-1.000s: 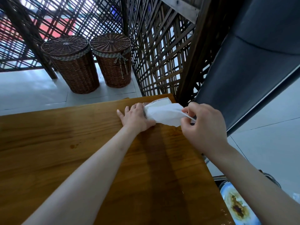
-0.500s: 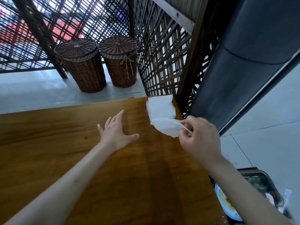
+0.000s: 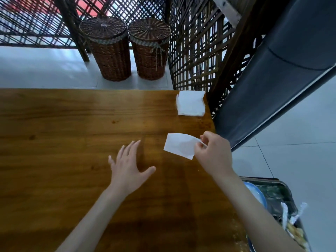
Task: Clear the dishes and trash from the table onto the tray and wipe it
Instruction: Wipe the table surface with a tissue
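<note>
Tissue [image 3: 179,145] pinched in your right grip [image 3: 211,153], left grip [image 3: 130,170] spread, holding nothing: wipe step, so press it flat onto desk [image 3: 72,133] next.

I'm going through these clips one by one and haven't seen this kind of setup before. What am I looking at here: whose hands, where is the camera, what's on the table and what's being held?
There is no machine here: a person is clearing a table with bare hands. The one camera sits on the person's head and looks forward and down, so the arms reach in from the bottom edge.

The right hand pinches a single white tissue above the wooden table. The left hand is spread open over the table and holds nothing.

A white tissue pack lies at the table's far right corner. At the lower right, past the table's edge, sits a tray with a blue plate and some wrappers already on it.

Behind the table stand two lidded wicker baskets on the floor, before a wooden lattice.
</note>
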Demonstrator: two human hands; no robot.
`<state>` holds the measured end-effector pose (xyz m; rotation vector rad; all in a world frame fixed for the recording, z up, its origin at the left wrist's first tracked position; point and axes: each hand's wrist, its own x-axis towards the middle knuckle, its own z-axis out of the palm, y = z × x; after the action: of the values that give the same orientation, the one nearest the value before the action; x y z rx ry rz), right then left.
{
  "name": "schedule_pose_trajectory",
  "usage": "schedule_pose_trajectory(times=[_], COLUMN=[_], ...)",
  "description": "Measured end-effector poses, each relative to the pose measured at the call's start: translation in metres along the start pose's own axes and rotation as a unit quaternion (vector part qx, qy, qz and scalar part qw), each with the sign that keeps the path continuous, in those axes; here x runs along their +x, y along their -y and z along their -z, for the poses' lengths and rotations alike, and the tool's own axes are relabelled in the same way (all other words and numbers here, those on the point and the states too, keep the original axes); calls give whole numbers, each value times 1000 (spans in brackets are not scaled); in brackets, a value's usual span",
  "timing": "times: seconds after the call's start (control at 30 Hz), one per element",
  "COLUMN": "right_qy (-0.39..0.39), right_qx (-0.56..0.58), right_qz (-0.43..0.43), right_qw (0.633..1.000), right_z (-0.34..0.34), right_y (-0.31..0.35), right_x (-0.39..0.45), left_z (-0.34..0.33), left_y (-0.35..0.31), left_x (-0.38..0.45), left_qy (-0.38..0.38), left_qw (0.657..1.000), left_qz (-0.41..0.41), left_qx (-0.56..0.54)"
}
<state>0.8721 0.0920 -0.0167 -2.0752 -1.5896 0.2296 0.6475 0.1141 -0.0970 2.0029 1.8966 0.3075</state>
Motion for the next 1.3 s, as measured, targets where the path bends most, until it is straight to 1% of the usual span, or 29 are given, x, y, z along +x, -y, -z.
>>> schedule_pose_trajectory(times=[0.1, 0.17, 0.23, 0.3, 0.37, 0.4, 0.5, 0.57, 0.63, 0.7, 0.77, 0.8, 0.87, 0.93, 1.07, 1.3], right_qy=[55, 73, 78, 62, 39, 47, 122, 153, 151, 113, 60, 51, 76, 95, 80, 113], right_qx=[-47, -87, -118, -134, -125, -107, -36, -52, -104, -144, -155, -148, -132, -124, -70, -123], right_qz=[-16, -23, -42, -51, -27, -8, 50, 82, 91, 51, -10, -43, -88, -90, -83, -74], right_qw=[997, 993, 989, 988, 991, 993, 991, 983, 979, 982, 986, 987, 984, 984, 991, 983], right_z=[-15, -23, -29, -34, -40, -44, -61, -74, -82, -82, -78, -76, -73, -72, -72, -76], right_y=[-5, -8, -11, -12, -13, -12, -1, 7, 7, 4, -2, -5, -11, -15, -11, -7], right_x=[-2, -4, -4, -3, -2, 0, 7, 12, 18, 22, 27, 31, 39, 43, 41, 37], left_z=[1, 4, 7, 10, 11, 11, 9, 8, 10, 13, 16, 17, 18, 19, 18, 18], left_y=[2, 4, 7, 11, 16, 18, 21, 23, 28, 33, 37, 38, 40, 40, 36, 32], left_x=[-5, -7, -8, -9, -11, -11, -10, -9, -8, -7, -7, -7, -8, -9, -10, -8], left_qy=[2, 3, 8, 15, 16, 14, 16, 21, 16, 12, 11, 10, 12, 19, 26, 24], left_qw=[1000, 1000, 1000, 999, 999, 999, 999, 999, 999, 999, 999, 999, 999, 999, 999, 999], left_qz=[12, 16, 22, 28, 30, 29, 29, 31, 31, 29, 26, 26, 26, 27, 26, 18], left_qx=[-4, 1, 5, 10, 7, 4, 13, 21, 20, 25, 26, 23, 19, 18, 20, 16])
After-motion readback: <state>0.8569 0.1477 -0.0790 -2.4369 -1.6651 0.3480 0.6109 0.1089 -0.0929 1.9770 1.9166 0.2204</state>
